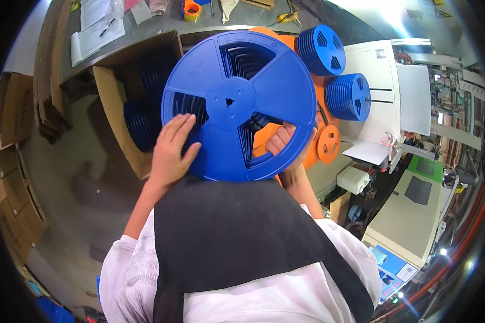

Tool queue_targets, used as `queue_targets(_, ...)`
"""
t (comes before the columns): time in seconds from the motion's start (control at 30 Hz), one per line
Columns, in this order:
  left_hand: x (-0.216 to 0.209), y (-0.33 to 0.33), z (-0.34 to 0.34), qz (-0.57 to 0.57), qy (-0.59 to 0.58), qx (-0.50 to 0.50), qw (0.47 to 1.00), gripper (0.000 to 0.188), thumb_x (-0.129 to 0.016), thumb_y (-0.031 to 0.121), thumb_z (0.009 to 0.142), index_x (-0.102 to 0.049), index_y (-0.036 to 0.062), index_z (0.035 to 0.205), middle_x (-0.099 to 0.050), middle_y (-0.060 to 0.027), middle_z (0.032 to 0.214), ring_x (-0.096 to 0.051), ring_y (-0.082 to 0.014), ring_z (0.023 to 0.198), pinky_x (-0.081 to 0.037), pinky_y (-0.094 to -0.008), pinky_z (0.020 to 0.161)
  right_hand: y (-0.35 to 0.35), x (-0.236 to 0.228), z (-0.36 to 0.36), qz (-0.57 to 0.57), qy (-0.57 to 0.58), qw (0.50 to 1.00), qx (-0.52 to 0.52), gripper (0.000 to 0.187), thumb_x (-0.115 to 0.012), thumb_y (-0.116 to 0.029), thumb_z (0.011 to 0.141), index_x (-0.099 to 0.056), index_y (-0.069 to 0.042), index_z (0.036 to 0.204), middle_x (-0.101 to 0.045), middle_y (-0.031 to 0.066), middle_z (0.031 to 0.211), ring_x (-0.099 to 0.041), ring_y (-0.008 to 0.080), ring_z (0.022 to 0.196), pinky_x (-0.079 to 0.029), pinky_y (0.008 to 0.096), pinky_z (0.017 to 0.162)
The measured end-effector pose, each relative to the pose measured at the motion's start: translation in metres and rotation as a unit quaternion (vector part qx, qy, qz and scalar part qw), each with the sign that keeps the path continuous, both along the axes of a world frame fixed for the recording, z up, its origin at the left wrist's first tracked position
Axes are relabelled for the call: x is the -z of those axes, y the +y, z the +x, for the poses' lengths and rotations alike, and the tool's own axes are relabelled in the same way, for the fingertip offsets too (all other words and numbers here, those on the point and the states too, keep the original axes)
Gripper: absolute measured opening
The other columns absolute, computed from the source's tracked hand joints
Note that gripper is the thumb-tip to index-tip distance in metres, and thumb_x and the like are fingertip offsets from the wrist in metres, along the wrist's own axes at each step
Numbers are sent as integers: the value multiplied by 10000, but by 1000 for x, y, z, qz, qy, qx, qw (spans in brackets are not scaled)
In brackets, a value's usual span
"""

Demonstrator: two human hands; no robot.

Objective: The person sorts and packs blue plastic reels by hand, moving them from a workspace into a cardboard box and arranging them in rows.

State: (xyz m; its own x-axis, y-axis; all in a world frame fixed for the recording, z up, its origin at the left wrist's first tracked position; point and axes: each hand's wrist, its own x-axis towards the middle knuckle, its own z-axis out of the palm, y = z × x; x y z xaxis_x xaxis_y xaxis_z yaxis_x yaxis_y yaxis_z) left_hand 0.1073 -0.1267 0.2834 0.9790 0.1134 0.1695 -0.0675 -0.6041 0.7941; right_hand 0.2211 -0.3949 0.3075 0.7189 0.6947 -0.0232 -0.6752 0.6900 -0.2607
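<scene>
The blue reel (238, 105) was already out of the cardboard box (113, 102), where more blue reels (143, 116) stood on edge, and was held up in front of the chest, not yet set down or mounted anywhere. The left hand (171, 151) lay flat and open against its lower left face, while the right hand (283, 144) had its fingers hooked through a lower cut-out, gripping the rim. Its flat face pointed up at the camera, and being round it showed no long axis
</scene>
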Motion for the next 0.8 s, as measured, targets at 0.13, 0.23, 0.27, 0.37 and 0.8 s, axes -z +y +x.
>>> queue_targets(0.13, -20, -27, 7, -68, 96, 7, 993, 680, -686, 242, 806, -403, 90, 1405, -532, -182, 1216, -500, -336, 1132, -402, -403, 975, 3, -6, -5, -26, 13, 1000, 8, 499, -585, -595, 839, -451, -115, 810, -381, -7, 637, -383, 126, 546, -318, 280, 502)
queue_targets(0.23, -39, -36, 26, -112, 177, 0, 978, 825, -719, 351, 781, -306, 111, 1455, -500, -227, 1215, -451, -354, 1149, -361, -410, 1003, 16, -20, -14, -131, -9, 991, 10, 509, -579, -585, 848, -505, -85, 906, -460, 28, 701, -467, 168, 618, -394, 316, 545)
queue_targets(0.27, -39, -39, 32, -109, 183, -10, 977, 819, -718, 339, 776, -312, 108, 1450, -504, -214, 1194, -474, -335, 1118, -380, -400, 982, 21, -28, -19, -188, -25, 982, 14, 562, -577, -582, 849, -525, -52, 1029, -527, 73, 772, -535, 221, 714, -476, 370, 637)
queue_targets(0.37, -25, -29, 28, -283, 197, -71, 936, 781, -695, 210, 777, -310, 131, 1452, -515, -178, 1169, -510, -276, 1068, -410, -387, 954, 42, -43, -28, -304, -34, 951, 40, 543, -624, -497, 842, -535, -27, 1100, -584, 106, 865, -591, 258, 808, -508, 408, 770)
queue_targets(0.8, 19, 49, -46, -875, -6, -39, 483, 657, -472, 484, 871, -497, -33, 1276, -610, -209, 1136, -625, -354, 1013, -523, -441, 896, 22, -38, -15, -265, 74, 951, 140, 284, -522, -351, 936, -480, -70, 925, -422, -2, 721, -407, 117, 640, -384, 283, 634)
